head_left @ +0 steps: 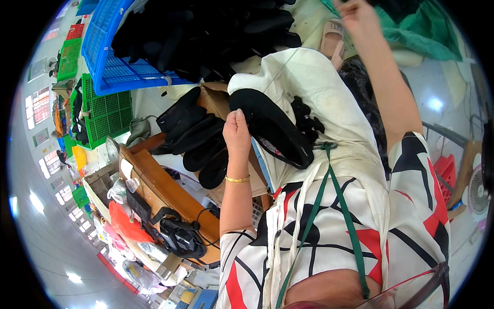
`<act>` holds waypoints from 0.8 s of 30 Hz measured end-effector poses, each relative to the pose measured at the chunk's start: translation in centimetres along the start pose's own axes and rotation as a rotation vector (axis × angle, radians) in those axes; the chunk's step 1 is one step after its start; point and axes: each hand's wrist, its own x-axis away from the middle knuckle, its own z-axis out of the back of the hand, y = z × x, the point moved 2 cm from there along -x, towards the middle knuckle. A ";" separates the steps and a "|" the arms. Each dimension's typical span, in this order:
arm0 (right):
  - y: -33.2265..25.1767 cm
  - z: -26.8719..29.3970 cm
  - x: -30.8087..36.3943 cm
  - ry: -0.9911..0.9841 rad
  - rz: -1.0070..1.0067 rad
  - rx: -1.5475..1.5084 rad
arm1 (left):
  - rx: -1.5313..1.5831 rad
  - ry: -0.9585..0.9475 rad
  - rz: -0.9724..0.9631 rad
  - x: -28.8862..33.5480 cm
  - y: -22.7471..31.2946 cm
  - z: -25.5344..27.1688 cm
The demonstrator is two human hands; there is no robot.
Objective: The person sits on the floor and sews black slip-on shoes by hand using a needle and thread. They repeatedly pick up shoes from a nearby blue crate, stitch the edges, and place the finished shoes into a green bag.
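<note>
My left hand (pixel 236 131) grips the edge of a black shoe upper (pixel 272 129) that lies on the cream apron (pixel 329 98) across my lap. My right hand (pixel 356 13) is raised high at the top of the view, fingers pinched on a thin thread (pixel 285 64) that runs down to the shoe piece. A gold bangle sits on my left wrist. A green strap (pixel 342 206) hangs down my patterned shirt.
A stack of black soles (pixel 198 139) lies left of my left hand on a brown wooden bench (pixel 164 190). Blue crate (pixel 110 56) with black shoe parts above; green crates (pixel 103 110) at left. A pink sandal (pixel 333 38) and green cloth (pixel 422 31) lie on the floor.
</note>
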 end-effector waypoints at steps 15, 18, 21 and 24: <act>12.0 -0.7 20.3 -1.526 0.807 1.568 | -0.835 0.195 -0.722 2.8 6.3 0.7; 12.9 -1.5 20.1 -1.359 0.862 1.502 | -0.750 0.133 -0.614 3.5 6.2 0.8; 13.0 -3.3 20.9 -1.159 0.561 1.180 | -0.674 0.122 -0.495 3.9 5.7 0.5; 14.0 -4.1 23.8 -1.060 0.047 0.794 | -0.626 0.120 -0.463 3.6 5.5 0.0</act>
